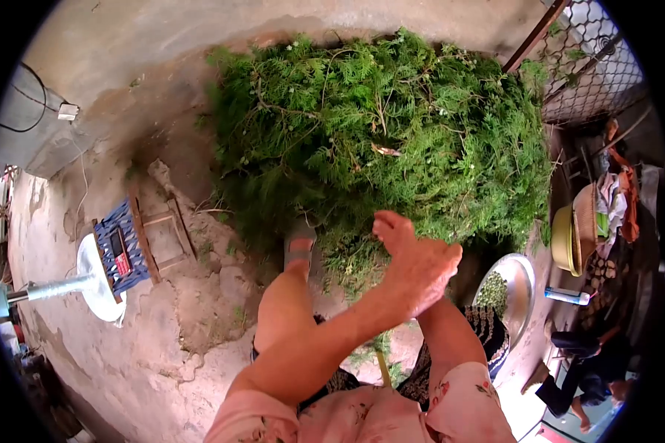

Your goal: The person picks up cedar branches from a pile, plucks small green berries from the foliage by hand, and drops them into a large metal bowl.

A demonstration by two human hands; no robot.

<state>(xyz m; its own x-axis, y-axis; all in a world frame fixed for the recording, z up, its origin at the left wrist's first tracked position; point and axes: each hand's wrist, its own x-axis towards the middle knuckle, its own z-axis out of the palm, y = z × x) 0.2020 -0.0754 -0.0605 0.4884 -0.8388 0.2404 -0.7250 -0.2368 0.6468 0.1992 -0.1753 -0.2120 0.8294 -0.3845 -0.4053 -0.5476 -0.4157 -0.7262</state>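
Note:
My left hand (421, 273) reaches across my body and overlaps my right hand (391, 229) above my right knee. The left fingers are curled over at the right side, and what they close on is hidden. Most of the right hand lies underneath; only fingers that seem to belong to it poke out at the upper left. Just beyond the hands spreads a big heap of green conifer branches (391, 125). To the right of my knee stands a metal basin (523, 284) with small green cones or berries (493, 292) in it.
At left, a small stool with a blue woven seat (111, 229) carries a red and black device (118, 251), beside a white fan (92, 284). Right: a yellow basin (563, 240), a blue and white tube (567, 296), wire mesh (595, 66), and another person (591, 376).

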